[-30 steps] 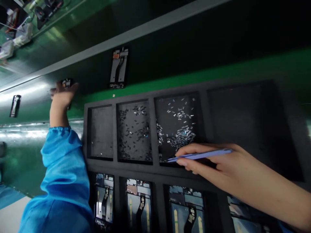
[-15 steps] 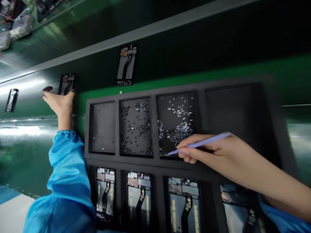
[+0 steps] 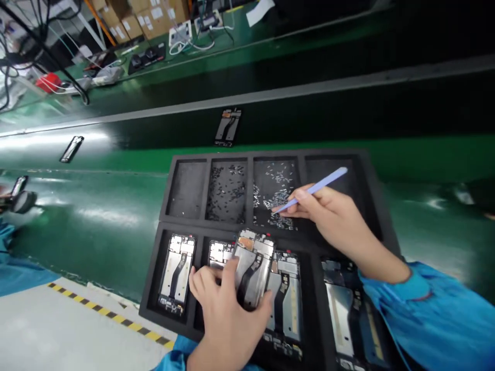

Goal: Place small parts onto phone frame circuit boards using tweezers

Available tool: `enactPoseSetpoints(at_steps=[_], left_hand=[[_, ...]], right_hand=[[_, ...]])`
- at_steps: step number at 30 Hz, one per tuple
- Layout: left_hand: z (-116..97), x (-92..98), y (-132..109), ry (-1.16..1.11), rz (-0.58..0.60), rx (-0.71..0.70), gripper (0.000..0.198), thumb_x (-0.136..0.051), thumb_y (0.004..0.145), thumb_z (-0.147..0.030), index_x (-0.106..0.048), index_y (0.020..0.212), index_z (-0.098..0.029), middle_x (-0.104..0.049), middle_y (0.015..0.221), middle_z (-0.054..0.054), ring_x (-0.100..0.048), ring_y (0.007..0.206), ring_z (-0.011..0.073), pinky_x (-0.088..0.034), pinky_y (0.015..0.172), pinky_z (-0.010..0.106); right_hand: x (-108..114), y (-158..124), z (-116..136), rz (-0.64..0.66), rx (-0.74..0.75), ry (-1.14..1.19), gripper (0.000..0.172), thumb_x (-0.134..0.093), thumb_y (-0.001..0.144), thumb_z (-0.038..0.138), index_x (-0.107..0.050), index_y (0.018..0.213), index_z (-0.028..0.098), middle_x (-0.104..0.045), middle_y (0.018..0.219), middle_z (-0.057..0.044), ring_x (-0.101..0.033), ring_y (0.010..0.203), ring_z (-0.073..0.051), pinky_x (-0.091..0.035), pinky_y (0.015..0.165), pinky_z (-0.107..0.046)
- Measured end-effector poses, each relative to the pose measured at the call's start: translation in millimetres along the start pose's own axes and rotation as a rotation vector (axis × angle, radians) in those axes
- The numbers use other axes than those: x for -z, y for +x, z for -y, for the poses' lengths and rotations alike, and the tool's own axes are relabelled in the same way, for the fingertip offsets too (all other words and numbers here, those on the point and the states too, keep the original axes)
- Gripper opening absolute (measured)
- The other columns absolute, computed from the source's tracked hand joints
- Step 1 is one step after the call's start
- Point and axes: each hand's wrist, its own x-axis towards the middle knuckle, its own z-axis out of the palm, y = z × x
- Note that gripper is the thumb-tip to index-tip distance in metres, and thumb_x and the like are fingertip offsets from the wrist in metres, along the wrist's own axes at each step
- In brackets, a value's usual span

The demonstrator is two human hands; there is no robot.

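Observation:
My left hand (image 3: 228, 314) grips a phone assembly (image 3: 253, 268) with a black flex cable, holding it above the lower black foam tray (image 3: 154, 288). Between the thumb and fingers of my right hand (image 3: 328, 211) is a purple pen-like tool (image 3: 320, 184), its tip over the small silvery pieces (image 3: 278, 201) in the upper tray (image 3: 249, 190). Left of those, another compartment has many small dark pieces (image 3: 228, 193). More phone assemblies lie in the lower tray: one at the left (image 3: 178, 270), one partly covered by my left hand, and others at the right (image 3: 290, 293).
Beyond the trays, one phone assembly (image 3: 228, 127) lies on the dark strip and another (image 3: 72, 149) farther left. A person's blue sleeve (image 3: 5, 237) shows at the left edge. Cartons (image 3: 150, 18), cables and a red object (image 3: 48, 82) are at the back.
My left hand has come back from the far strip to the lower tray with a phone assembly in it. My right hand's tool tip has shifted among the silvery pieces. The view has also shifted.

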Motion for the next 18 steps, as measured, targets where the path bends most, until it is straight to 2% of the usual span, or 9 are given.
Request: enactPoseSetpoints(at_steps=[2,3,6,8,11,13,15,18], left_hand=[[-3.0,-7.7,-4.4,0.038,-0.009,-0.058,0.066,-0.083,0.075,-0.053,-0.063,0.132,-0.026,-0.041,0.095,0.004,-0.049,0.092,0.0299,-0.037,0.096,0.075],[-1.9,-8.6,-5.6,0.04,0.008,-0.095,0.07,-0.076,0.082,-0.062,-0.059,0.139,-0.025,-0.041,0.095,0.004,-0.049,0.09,0.0289,-0.035,0.097,0.076],[8.5,-1.6,-6.3,0.049,0.069,-0.252,0.083,-0.046,0.096,-0.075,-0.044,0.156,-0.019,-0.045,0.098,0.008,-0.051,0.094,0.0299,-0.036,0.098,0.07],[19.0,9.2,1.1,0.088,0.13,-0.438,0.086,-0.04,0.097,-0.077,-0.041,0.157,-0.016,-0.051,0.112,0.015,-0.052,0.108,0.0352,-0.036,0.101,0.065],[34.3,26.3,30.3,0.172,0.333,-0.828,0.085,-0.046,0.097,-0.076,-0.04,0.157,-0.017,-0.046,0.146,0.021,-0.038,0.138,0.042,-0.03,0.113,0.06],[42.3,32.1,55.4,0.202,0.447,-1.043,0.083,-0.049,0.097,-0.074,-0.042,0.155,-0.016,-0.037,0.158,0.021,-0.028,0.149,0.0415,-0.025,0.119,0.058],[47.6,31.6,76.6,0.199,0.503,-1.181,0.086,-0.051,0.095,-0.076,-0.043,0.153,-0.014,-0.036,0.16,0.021,-0.027,0.151,0.0416,-0.025,0.121,0.058],[50.7,22.5,92.9,0.174,0.543,-1.263,0.093,-0.057,0.089,-0.081,-0.045,0.15,-0.012,-0.042,0.155,0.024,-0.035,0.146,0.0453,-0.03,0.12,0.059]], right_hand=[[-11.4,-15.5,3.2,-0.045,0.119,-0.166,0.045,-0.06,0.096,0.066,-0.066,0.092,0.022,-0.077,0.085,-0.007,-0.078,0.083,-0.025,-0.066,0.076,-0.039],[-17.1,-22.6,4.5,-0.05,0.2,-0.264,0.041,-0.055,0.101,0.061,-0.066,0.093,0.022,-0.077,0.088,-0.007,-0.077,0.082,-0.024,-0.065,0.076,-0.038],[-30.5,-34.4,4.8,-0.015,0.465,-0.462,0.034,-0.047,0.108,0.046,-0.067,0.094,0.023,-0.078,0.094,-0.006,-0.076,0.08,-0.021,-0.063,0.076,-0.034],[-34.6,-34.4,2.3,0.023,0.58,-0.505,0.03,-0.045,0.109,0.039,-0.066,0.095,0.022,-0.078,0.094,-0.005,-0.076,0.08,-0.019,-0.062,0.077,-0.031],[-34.8,-31.0,-2.5,0.057,0.652,-0.555,0.027,-0.046,0.109,0.032,-0.067,0.095,0.022,-0.079,0.094,-0.003,-0.077,0.084,-0.018,-0.062,0.078,-0.027],[-33.1,-30.5,-4.5,0.048,0.66,-0.58,0.026,-0.047,0.109,0.029,-0.068,0.096,0.021,-0.079,0.095,-0.003,-0.077,0.085,-0.017,-0.062,0.079,-0.027],[-31.6,-31.3,-5.0,0.035,0.651,-0.592,0.024,-0.047,0.108,0.027,-0.068,0.097,0.022,-0.079,0.094,-0.003,-0.077,0.084,-0.018,-0.063,0.078,-0.027],[-30.2,-32.3,-5.2,0.025,0.639,-0.589,0.022,-0.049,0.107,0.027,-0.067,0.097,0.022,-0.079,0.094,-0.003,-0.077,0.084,-0.019,-0.063,0.077,-0.028]])
